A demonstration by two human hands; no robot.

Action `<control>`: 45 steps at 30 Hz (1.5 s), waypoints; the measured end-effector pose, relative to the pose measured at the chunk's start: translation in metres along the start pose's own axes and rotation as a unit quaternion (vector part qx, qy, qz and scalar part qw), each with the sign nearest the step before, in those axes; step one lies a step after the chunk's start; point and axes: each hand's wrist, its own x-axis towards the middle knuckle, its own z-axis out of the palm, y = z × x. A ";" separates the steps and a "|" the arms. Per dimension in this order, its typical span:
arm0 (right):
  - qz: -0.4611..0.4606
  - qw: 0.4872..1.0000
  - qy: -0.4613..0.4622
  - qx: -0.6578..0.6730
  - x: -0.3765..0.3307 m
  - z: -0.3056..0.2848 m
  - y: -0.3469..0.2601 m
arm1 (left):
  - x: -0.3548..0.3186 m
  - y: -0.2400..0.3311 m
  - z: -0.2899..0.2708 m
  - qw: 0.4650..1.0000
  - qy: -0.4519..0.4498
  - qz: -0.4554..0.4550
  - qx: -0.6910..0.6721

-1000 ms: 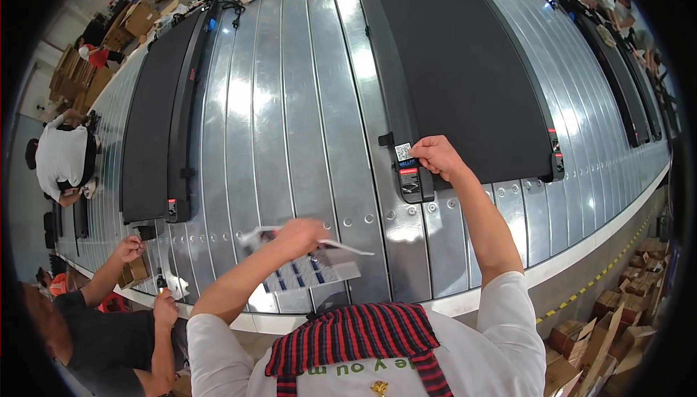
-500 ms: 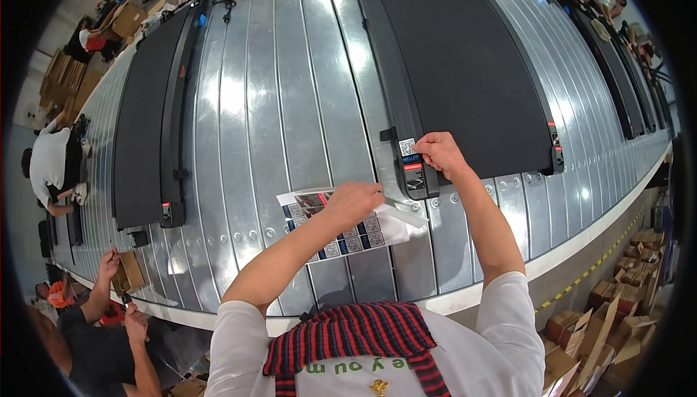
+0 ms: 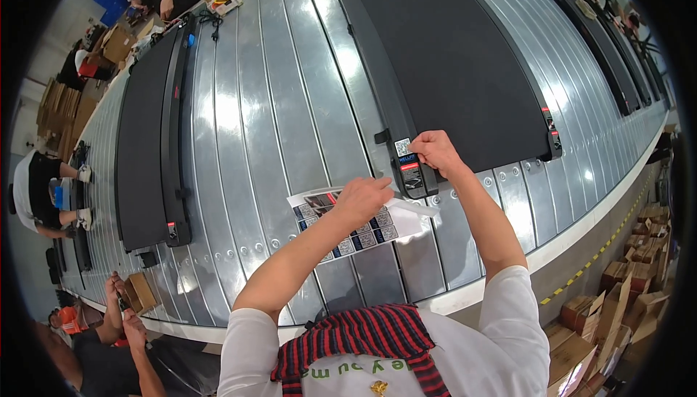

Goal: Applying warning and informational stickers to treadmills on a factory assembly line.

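Observation:
A walking-pad treadmill (image 3: 465, 63) with a black belt lies on the metal table, its near left rail corner in front of me. My right hand (image 3: 438, 152) is closed in a pinch at the edge of a code sticker (image 3: 403, 147) on that rail. Just below the sticker is a red and black label (image 3: 412, 176). My left hand (image 3: 363, 202) lies over a sheet of stickers (image 3: 374, 236), fingers curled and closed on it beside the rail end. A pale strip at the sheet's right side curls up. The left fingertips are partly hidden.
A second treadmill (image 3: 149, 135) lies to the left on the ribbed metal table (image 3: 261, 143), and more stand at the far right. A co-worker (image 3: 94, 357) handles a tool at lower left. Cardboard boxes (image 3: 581, 339) are piled on the floor beyond the right edge.
My right hand stays at the sticker on the rail and my left stays on the sheet. The view has shifted slightly. The co-worker at lower left has brought both hands closer together.

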 end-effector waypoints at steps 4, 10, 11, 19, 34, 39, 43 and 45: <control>0.000 1.000 -0.004 0.001 0.001 -0.003 0.002 | 0.006 0.001 -0.001 1.000 -0.001 0.003 -0.001; -0.009 1.000 -0.009 0.006 0.002 0.000 0.003 | 0.012 -0.001 0.004 0.999 0.036 0.031 -0.005; -0.010 1.000 -0.007 0.008 0.001 0.000 0.004 | 0.014 0.000 0.003 0.999 0.032 0.029 0.009; -0.022 1.000 0.007 -0.004 0.000 0.001 0.004 | 0.025 -0.001 -0.004 0.999 0.018 0.028 0.028; -0.056 0.996 0.047 -0.048 0.002 0.005 0.009 | 0.033 0.002 0.000 0.998 -0.063 -0.013 0.020; -0.055 0.994 0.063 -0.074 0.003 0.005 0.010 | 0.033 0.004 -0.002 0.996 -0.082 -0.022 0.016; -0.069 0.987 0.092 -0.110 0.005 0.009 0.014 | 0.034 0.006 -0.003 0.996 -0.081 -0.023 0.020; -0.111 0.964 0.116 -0.214 0.005 0.010 0.014 | 0.033 0.007 -0.005 0.996 -0.086 -0.029 0.015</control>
